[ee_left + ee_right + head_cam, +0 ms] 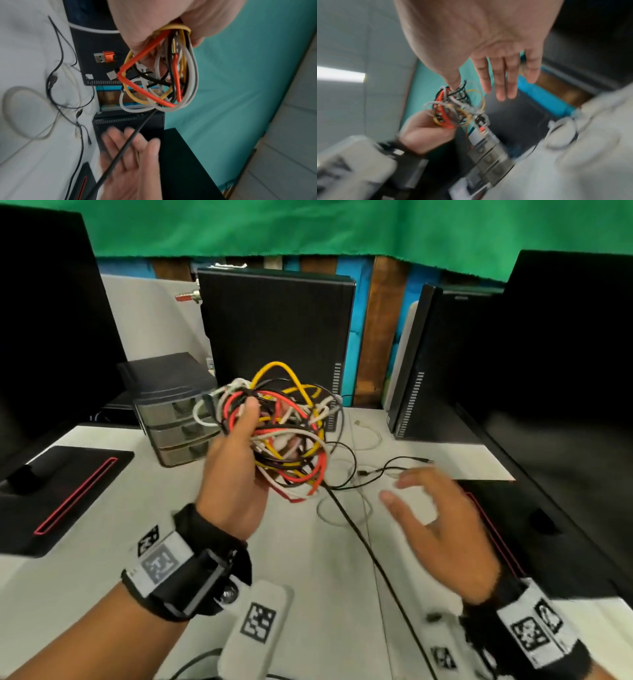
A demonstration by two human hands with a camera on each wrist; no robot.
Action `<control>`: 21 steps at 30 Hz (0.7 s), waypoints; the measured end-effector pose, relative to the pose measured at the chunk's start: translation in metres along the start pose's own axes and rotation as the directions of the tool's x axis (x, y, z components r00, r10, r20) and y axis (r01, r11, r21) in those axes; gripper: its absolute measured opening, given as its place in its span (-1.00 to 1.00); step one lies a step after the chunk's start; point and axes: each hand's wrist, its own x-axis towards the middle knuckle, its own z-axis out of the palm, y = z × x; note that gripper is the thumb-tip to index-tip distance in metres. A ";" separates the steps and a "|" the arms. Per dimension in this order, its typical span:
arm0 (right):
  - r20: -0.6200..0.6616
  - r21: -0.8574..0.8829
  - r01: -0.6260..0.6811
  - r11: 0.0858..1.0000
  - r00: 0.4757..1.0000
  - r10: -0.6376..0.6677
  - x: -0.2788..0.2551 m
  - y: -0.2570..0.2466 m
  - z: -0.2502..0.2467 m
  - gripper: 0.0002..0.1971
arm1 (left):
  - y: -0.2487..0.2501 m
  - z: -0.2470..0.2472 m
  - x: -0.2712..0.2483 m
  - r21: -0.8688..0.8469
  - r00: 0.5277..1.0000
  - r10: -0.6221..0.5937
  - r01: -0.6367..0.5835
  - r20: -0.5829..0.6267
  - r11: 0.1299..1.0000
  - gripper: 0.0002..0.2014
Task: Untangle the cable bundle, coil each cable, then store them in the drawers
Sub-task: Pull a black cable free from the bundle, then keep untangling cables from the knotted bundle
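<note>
My left hand [239,453] grips a tangled cable bundle [284,426] of red, yellow, white and black cables, lifted above the desk; the left wrist view shows the bundle [163,75] looped inside my curled fingers. A long black cable [373,559] hangs from the bundle toward me. My right hand [435,525] hovers to the right of the bundle with straight, spread fingers [501,81] and holds nothing. A small grey drawer unit [178,412] stands behind the bundle at the left, its three drawers closed.
Loose white cable loops [342,508] and thin black cables [387,470] lie on the white desk [308,577]. Black computer towers [277,333] stand behind, monitor bases [65,494] at both sides, and a white power strip [257,628] lies near me.
</note>
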 end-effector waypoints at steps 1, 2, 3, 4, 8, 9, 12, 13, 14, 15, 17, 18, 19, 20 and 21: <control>0.171 0.195 -0.097 0.976 0.983 0.063 -0.007 -0.012 0.008 -0.64 | -0.004 0.003 -0.004 0.002 0.999 -0.026 0.026 0.031 1.000 -0.53; 0.335 0.361 -0.225 0.905 0.937 0.099 -0.013 -0.022 0.016 -0.63 | -0.008 0.005 -0.007 0.000 0.997 -0.048 0.048 0.060 0.999 -0.52; 0.442 0.486 -0.338 0.806 0.891 0.107 -0.018 -0.027 0.021 -0.65 | -0.010 0.007 -0.010 -0.001 0.995 -0.062 0.063 0.078 0.998 -0.52; 0.490 0.577 -0.422 0.700 0.864 0.117 -0.020 -0.030 0.024 -0.73 | -0.012 0.007 -0.011 0.002 0.994 -0.072 0.072 0.082 0.997 -0.52; 0.428 0.684 -0.443 0.579 0.887 0.173 -0.017 -0.037 0.009 -0.83 | -0.010 0.004 -0.011 0.005 0.993 -0.067 0.067 0.096 0.998 -0.49; 0.402 0.687 -0.421 0.592 0.899 0.173 -0.016 -0.037 0.007 -0.81 | -0.009 0.004 -0.011 0.003 0.992 -0.067 0.067 0.109 0.998 -0.49; 0.336 0.696 -0.351 0.626 0.930 0.149 -0.013 -0.041 0.005 -0.76 | -0.014 0.007 -0.016 0.010 0.986 -0.089 0.088 0.143 0.996 -0.47; 0.316 0.693 -0.331 0.641 0.938 0.143 -0.013 -0.041 0.004 -0.75 | -0.018 0.011 -0.018 0.022 0.984 -0.096 0.094 0.152 0.995 -0.48; 0.299 0.695 -0.312 0.648 0.945 0.135 -0.013 -0.042 0.003 -0.75 | -0.023 0.013 -0.021 0.039 0.983 -0.101 0.096 0.153 0.995 -0.49; 0.280 0.694 -0.293 0.658 0.951 0.128 -0.013 -0.043 0.001 -0.76 | -0.026 0.016 -0.024 0.055 0.983 -0.104 0.097 0.152 0.994 -0.51; 0.238 0.698 -0.258 0.668 0.963 0.124 -0.013 -0.043 -0.003 -0.86 | -0.032 0.019 -0.028 0.073 0.982 -0.114 0.104 0.149 0.992 -0.57; 0.220 0.701 -0.251 0.668 0.966 0.132 -0.012 -0.045 -0.007 -0.96 | -0.033 0.020 -0.028 0.077 0.983 -0.114 0.104 0.145 0.992 -0.58; 0.192 0.703 -0.239 0.670 0.971 0.145 -0.012 -0.044 -0.009 -0.88 | -0.033 0.020 -0.026 0.083 0.986 -0.103 0.092 0.134 0.992 -0.58; 0.170 0.691 -0.225 0.687 0.974 0.148 -0.012 -0.045 -0.012 -0.76 | -0.034 0.019 -0.025 0.093 0.990 -0.078 0.067 0.118 0.993 -0.56; 0.140 0.662 -0.196 0.724 0.981 0.138 -0.012 -0.044 -0.015 -0.67 | -0.034 0.017 -0.023 0.109 0.994 -0.045 0.033 0.101 0.993 -0.54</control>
